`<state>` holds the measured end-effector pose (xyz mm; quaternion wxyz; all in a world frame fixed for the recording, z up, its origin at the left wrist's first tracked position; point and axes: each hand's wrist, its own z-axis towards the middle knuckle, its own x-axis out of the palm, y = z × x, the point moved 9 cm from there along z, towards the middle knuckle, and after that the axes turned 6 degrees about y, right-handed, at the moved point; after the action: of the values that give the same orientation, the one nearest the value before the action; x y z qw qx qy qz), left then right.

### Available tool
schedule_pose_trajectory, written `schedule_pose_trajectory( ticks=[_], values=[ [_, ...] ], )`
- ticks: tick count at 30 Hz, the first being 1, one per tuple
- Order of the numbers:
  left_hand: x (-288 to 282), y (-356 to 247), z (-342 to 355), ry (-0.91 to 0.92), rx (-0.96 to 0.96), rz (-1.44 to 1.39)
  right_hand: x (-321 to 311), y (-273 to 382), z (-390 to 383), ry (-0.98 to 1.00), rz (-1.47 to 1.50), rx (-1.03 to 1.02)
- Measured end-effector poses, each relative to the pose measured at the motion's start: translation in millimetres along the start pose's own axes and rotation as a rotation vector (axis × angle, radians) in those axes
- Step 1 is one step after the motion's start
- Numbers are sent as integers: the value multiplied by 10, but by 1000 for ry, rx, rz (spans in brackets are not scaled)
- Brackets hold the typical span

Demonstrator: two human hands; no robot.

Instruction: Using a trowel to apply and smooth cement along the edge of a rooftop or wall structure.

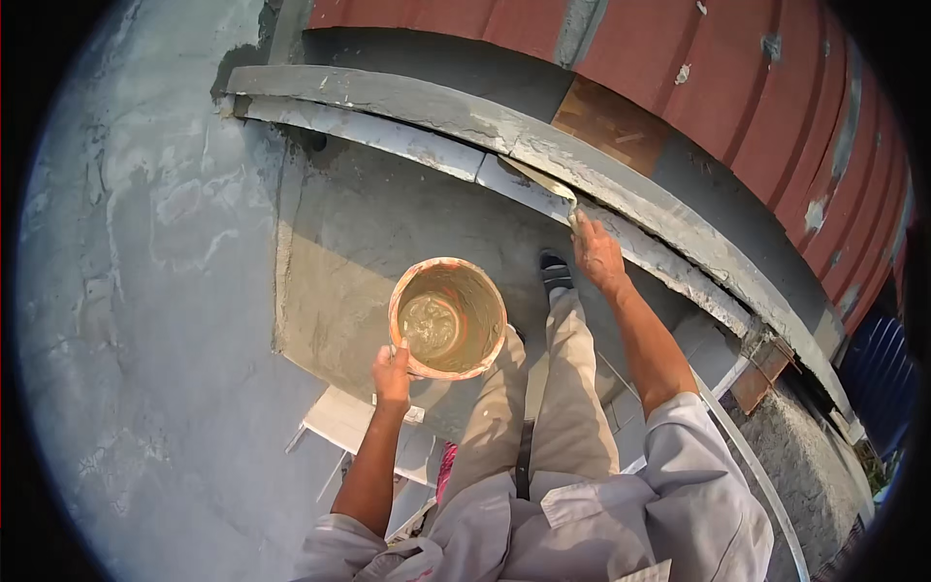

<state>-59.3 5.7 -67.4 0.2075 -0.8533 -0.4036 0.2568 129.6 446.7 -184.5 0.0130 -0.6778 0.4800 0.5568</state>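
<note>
My left hand [393, 376] grips the rim of an orange bucket [497, 291], thumb over the edge. Wet grey mortar [432, 325] lies in its bottom and smears its inner wall. Farther off to the right, my right hand [595, 250] is closed round the handle of a trowel [543, 181]. The trowel's blade lies along the gap between a rough concrete ledge [436, 105] and the pale strip [388, 143] below it, and its tip reaches the ledge's underside.
Red corrugated roofing [679, 78] rises beyond the ledge, with a brown board [611, 126] beneath it. On the left stands a grey plastered wall [165, 242]. My feet are on a grey concrete surface [359, 213]. A white ladder-like frame [335, 422] shows at lower left, and a metal rail [752, 466] at right.
</note>
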Motion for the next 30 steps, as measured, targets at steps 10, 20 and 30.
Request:
schedule_pose_trajectory(
  ticks=[10,20,30],
  values=[
    [117,-187,16,59,17,-36,17,-140,-425,1,10,3],
    [131,-164,-52,26,14,-33,-97,-611,-581,-10,-27,132],
    [168,-108,-75,14,-30,-84,-194,-385,-508,-51,-22,47]
  ],
)
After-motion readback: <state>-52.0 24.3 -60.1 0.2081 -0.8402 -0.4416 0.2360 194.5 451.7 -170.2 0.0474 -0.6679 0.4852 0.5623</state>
